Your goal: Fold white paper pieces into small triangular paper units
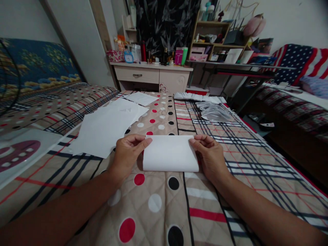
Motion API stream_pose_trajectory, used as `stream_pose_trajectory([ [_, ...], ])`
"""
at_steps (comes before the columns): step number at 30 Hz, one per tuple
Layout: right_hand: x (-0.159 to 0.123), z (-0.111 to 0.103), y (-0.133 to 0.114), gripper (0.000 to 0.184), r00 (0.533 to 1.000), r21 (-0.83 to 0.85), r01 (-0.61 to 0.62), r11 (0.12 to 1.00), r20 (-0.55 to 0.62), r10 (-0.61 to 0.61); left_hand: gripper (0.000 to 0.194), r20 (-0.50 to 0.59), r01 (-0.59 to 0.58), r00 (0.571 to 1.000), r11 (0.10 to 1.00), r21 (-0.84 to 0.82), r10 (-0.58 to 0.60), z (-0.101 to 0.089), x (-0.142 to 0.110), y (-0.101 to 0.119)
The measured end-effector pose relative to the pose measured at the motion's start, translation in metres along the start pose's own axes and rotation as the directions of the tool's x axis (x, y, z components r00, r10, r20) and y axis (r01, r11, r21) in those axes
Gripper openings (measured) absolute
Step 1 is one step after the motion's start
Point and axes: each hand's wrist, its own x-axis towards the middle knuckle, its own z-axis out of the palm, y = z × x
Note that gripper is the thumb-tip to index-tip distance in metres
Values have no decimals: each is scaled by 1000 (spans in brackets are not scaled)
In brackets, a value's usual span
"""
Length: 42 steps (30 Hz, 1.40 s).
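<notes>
A white sheet of paper [170, 153], bent over on itself with a rounded near edge, is held just above or on the patterned bedspread [164, 212]; I cannot tell whether it touches. My left hand [129, 152] pinches its far left corner between thumb and fingers. At the far right corner, my right hand [208, 152] grips it the same way. Beyond my left hand lies a loose pile of white paper sheets [107, 126]. A smaller stack of white paper [141, 98] rests behind that pile.
Clear plastic bags [214, 111] lie on the far right of the bed, near a white folded bundle [198, 97]. At left is a white bag with a dark pink print [20, 152]. A cluttered dresser [151, 75] and a desk with shelves [212, 44] stand behind the bed.
</notes>
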Motion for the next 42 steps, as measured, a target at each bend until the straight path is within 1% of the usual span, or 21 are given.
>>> stream_pose_trajectory([
  [7,0,2,-2,29,1000,-5,-1,1000,1,1,25,5,-23,1000,999,30,23,0,1,-3],
  [13,1,1,-1,25,999,-37,51,998,-15,-52,23,27,-39,999,999,37,38,-1,0,-1],
  [20,0,0,-1,24,997,-33,59,998,-38,-60,23,17,-12,1000,1000,18,12,-1,-1,-1],
  [30,0,-1,-1,23,997,-37,38,999,-61,-40,24,26,-19,999,1000,24,19,0,-1,0],
  [35,1,-1,0,23,996,-61,52,997,-67,-56,23,33,1,999,1000,7,-1,0,-1,2],
  [42,1,-2,0,23,997,-91,37,995,-67,-44,24,21,28,999,999,-25,-27,0,-1,1],
])
